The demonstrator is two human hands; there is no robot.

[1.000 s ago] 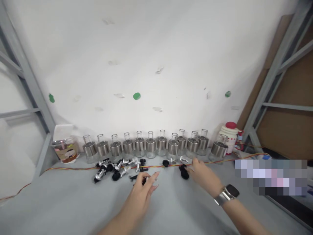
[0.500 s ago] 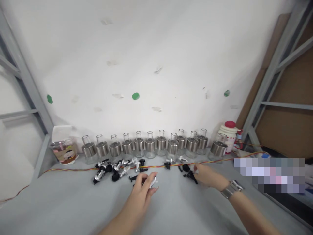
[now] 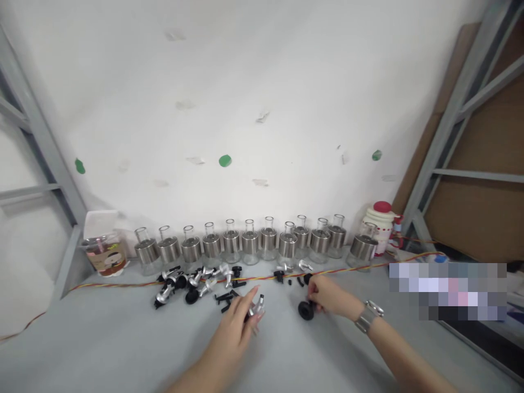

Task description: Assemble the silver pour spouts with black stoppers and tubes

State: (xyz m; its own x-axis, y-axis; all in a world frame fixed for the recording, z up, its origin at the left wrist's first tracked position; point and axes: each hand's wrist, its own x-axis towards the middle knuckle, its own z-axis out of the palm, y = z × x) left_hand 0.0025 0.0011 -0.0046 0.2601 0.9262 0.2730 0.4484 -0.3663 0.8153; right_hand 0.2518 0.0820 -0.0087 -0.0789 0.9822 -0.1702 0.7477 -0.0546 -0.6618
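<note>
In the lower middle, my left hand (image 3: 236, 327) is closed around a silver pourer spout (image 3: 258, 304), whose shiny end sticks out past the fingertips. My right hand (image 3: 331, 296), with a metal watch band on its wrist, pinches a black stopper (image 3: 305, 310) with a round flange, low over the grey table. Just behind those fingers lies another black piece (image 3: 308, 279). Beside my left hand are some thin black parts (image 3: 224, 297). Farther left is a heap of silver and black pourers (image 3: 192, 281).
Several glass bottles with steel collars (image 3: 268, 240) stand in a row along the white wall. A twisted red and yellow wire (image 3: 352, 269) runs across the table (image 3: 278, 360). A plastic cup (image 3: 107, 259) is at the left; a cream bottle with red cap (image 3: 379, 226) at the right.
My right hand has moved left and towards me, with the black stopper now in its fingers. The silver spout in my left hand has turned to point upward.
</note>
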